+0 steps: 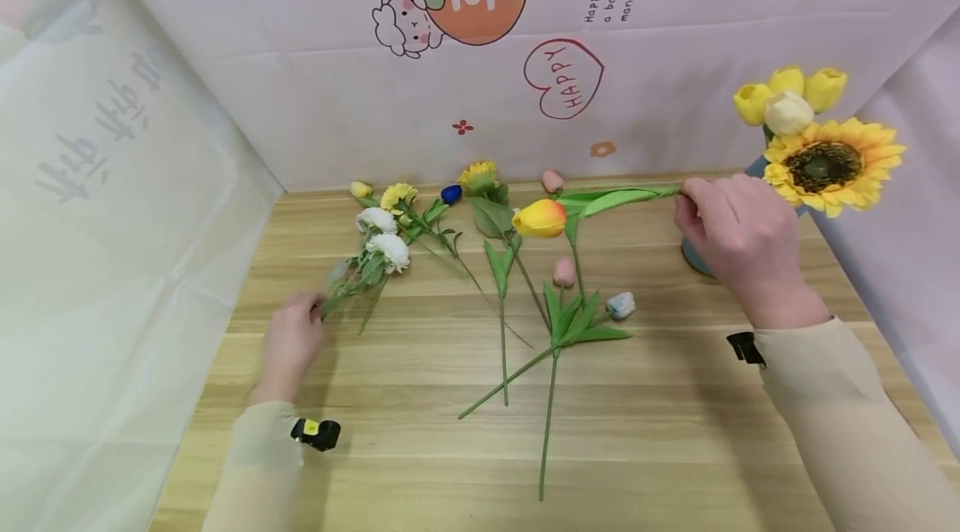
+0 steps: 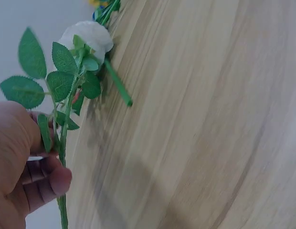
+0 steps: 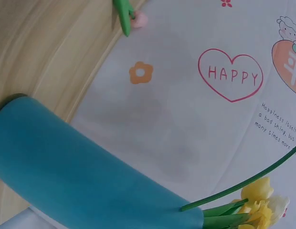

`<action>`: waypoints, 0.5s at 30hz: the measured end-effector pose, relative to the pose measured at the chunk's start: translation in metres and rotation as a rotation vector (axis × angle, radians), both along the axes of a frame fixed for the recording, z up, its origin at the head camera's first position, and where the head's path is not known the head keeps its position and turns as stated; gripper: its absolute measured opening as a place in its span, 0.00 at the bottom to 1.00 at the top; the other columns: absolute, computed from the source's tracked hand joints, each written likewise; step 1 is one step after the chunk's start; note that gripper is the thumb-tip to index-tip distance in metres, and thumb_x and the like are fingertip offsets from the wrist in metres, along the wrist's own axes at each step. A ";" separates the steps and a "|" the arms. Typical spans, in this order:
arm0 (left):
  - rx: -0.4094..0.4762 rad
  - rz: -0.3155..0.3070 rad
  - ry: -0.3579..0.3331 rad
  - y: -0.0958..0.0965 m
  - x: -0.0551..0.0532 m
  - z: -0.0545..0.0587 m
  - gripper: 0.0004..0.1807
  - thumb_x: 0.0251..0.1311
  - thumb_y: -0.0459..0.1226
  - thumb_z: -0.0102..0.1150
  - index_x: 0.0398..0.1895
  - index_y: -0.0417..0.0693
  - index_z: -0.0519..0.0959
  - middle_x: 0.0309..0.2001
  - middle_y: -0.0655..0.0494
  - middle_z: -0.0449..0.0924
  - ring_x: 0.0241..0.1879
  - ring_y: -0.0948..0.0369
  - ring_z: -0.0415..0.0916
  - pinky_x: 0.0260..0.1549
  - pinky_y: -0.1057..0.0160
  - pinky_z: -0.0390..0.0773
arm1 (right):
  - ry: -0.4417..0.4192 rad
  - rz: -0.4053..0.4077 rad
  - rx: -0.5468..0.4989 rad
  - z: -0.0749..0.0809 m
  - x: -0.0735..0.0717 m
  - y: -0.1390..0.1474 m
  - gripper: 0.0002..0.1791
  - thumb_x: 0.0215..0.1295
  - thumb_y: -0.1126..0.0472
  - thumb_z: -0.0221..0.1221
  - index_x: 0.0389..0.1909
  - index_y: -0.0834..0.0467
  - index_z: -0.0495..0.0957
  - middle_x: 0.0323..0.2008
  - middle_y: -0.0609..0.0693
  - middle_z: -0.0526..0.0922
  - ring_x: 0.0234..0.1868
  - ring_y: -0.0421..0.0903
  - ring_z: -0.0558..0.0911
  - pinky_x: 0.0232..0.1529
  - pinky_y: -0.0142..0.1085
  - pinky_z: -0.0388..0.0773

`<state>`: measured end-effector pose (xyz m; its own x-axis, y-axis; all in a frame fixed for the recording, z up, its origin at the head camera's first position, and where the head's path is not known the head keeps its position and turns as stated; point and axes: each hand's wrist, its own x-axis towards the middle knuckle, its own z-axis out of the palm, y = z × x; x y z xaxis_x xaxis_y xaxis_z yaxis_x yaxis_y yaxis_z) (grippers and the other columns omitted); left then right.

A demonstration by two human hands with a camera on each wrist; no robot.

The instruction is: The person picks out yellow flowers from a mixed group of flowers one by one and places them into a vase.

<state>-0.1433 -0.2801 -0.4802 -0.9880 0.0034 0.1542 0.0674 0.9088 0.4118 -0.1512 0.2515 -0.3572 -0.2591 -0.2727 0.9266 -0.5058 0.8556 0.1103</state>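
On the left, my left hand (image 1: 292, 336) pinches the leafy green stem of a white rose (image 2: 93, 40), with the bloom pointing away from the wrist. My right hand (image 1: 750, 232) grips the stem of a yellow-orange tulip (image 1: 540, 218) above the table, its bloom turned to the left. Beside that hand stands a blue vase (image 3: 90, 157), mostly hidden behind it in the head view. A sunflower (image 1: 823, 167), yellow tulips (image 1: 825, 90) and a white tulip (image 1: 789, 113) rise from the vase. In the right wrist view, a bare green stem end (image 3: 191, 206) overlaps the vase's mouth.
Loose flowers lie across the wooden table (image 1: 420, 449): pink tulips (image 1: 564, 272), a pale blue tulip (image 1: 621, 306), a dark blue tulip (image 1: 451, 194), a yellow sunflower (image 1: 478, 175) and a yellow daisy-like flower (image 1: 397, 197). A printed cloth (image 1: 322, 115) hangs behind.
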 end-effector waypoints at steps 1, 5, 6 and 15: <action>-0.012 0.019 -0.010 -0.003 0.001 0.001 0.12 0.65 0.22 0.52 0.47 0.34 0.83 0.46 0.34 0.83 0.43 0.37 0.82 0.36 0.40 0.81 | 0.008 0.006 -0.001 0.000 0.000 0.000 0.06 0.61 0.76 0.54 0.26 0.67 0.73 0.14 0.57 0.64 0.13 0.56 0.61 0.15 0.47 0.53; -0.054 0.084 -0.073 -0.008 0.004 0.006 0.13 0.66 0.25 0.52 0.49 0.36 0.82 0.51 0.34 0.81 0.44 0.36 0.82 0.32 0.40 0.81 | 0.043 0.023 -0.009 0.000 0.002 -0.001 0.05 0.60 0.76 0.55 0.26 0.67 0.72 0.12 0.56 0.61 0.12 0.54 0.57 0.15 0.46 0.49; -0.065 0.092 -0.083 -0.008 0.005 0.007 0.13 0.67 0.26 0.52 0.50 0.36 0.82 0.52 0.35 0.79 0.44 0.36 0.82 0.31 0.41 0.81 | 0.051 0.027 -0.014 0.000 0.002 -0.002 0.05 0.60 0.76 0.55 0.26 0.67 0.72 0.12 0.56 0.61 0.12 0.55 0.57 0.15 0.47 0.49; -0.110 0.003 0.196 0.022 0.006 -0.001 0.17 0.63 0.27 0.56 0.56 0.35 0.80 0.50 0.37 0.76 0.44 0.41 0.78 0.34 0.44 0.83 | 0.059 0.051 -0.005 0.004 0.004 -0.005 0.05 0.60 0.76 0.55 0.27 0.68 0.72 0.13 0.55 0.60 0.13 0.55 0.57 0.16 0.48 0.50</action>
